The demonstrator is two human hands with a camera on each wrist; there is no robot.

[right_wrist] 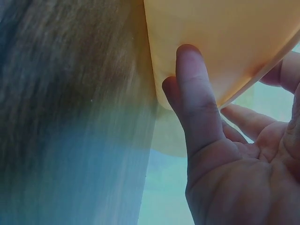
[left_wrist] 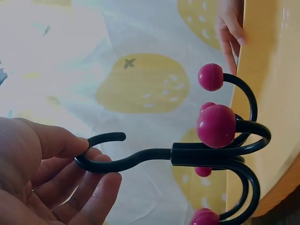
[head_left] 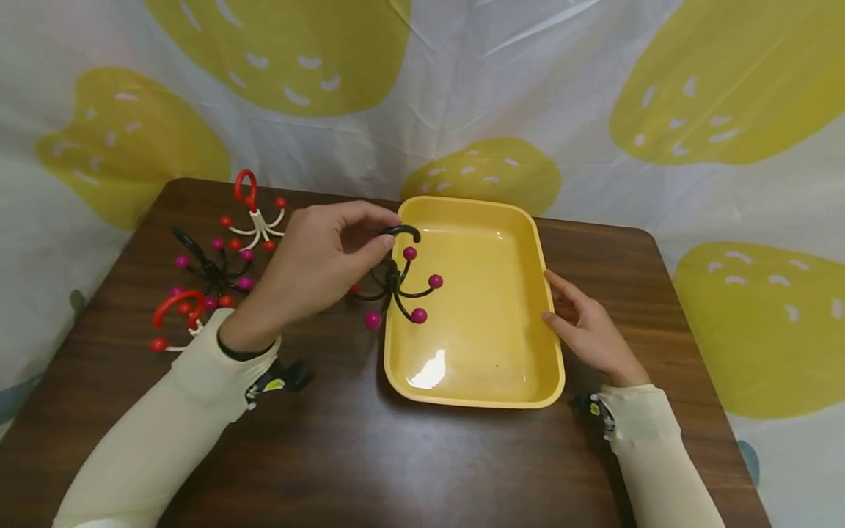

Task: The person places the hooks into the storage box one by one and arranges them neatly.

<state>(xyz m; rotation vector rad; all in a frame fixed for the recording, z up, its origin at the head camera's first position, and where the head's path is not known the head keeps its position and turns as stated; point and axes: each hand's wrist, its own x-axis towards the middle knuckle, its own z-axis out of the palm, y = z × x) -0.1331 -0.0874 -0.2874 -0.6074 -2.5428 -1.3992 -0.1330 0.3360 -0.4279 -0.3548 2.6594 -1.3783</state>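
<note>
My left hand [head_left: 310,260] pinches the curved top of a black hook rack [head_left: 394,282] with magenta balls, held over the left rim of the yellow tray [head_left: 475,402]. In the left wrist view, thumb and fingers of the left hand [left_wrist: 61,173] hold the bend of the black hook [left_wrist: 136,158], its ball-tipped arms pointing away from the palm. On the tray's right side, my right hand [head_left: 594,334] touches the rim and outer wall with extended fingers. The right wrist view shows fingers of the right hand [right_wrist: 225,140] resting against the tray's wall [right_wrist: 225,28].
Left of the tray, on the brown table [head_left: 409,469], lie a red-and-white hook rack [head_left: 259,224] at the back, a black one with magenta balls [head_left: 213,271], and another red-and-white one [head_left: 180,309] partly behind my left sleeve. A patterned curtain [head_left: 581,95] hangs behind the table.
</note>
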